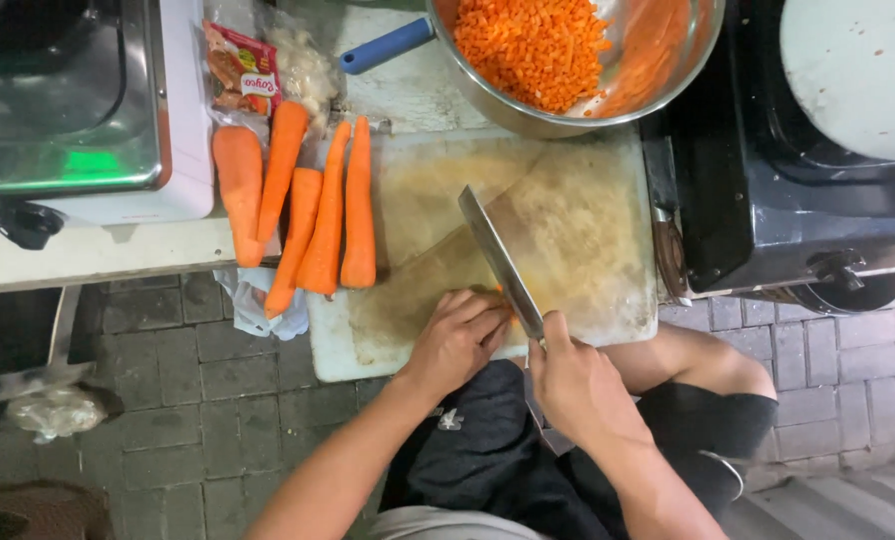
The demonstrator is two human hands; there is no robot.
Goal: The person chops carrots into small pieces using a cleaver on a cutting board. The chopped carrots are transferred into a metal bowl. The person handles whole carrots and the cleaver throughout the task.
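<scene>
Right hand (578,385) I see gripping broad steel cleaver (501,262), left hand (458,338) curled over small orange carrot piece (501,293) on worn pale cutting board (578,230), whole peeled carrots (303,205) beside.

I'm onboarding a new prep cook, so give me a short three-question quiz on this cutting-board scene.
1. True or false: the right hand grips the cleaver.
2. How many whole carrots lie left of the cutting board's bare middle?
3. Where is the diced carrot? A) in the metal bowl B) on the paved floor C) under the left hand

Key: 1 true. 2 five. 3 A.
</scene>
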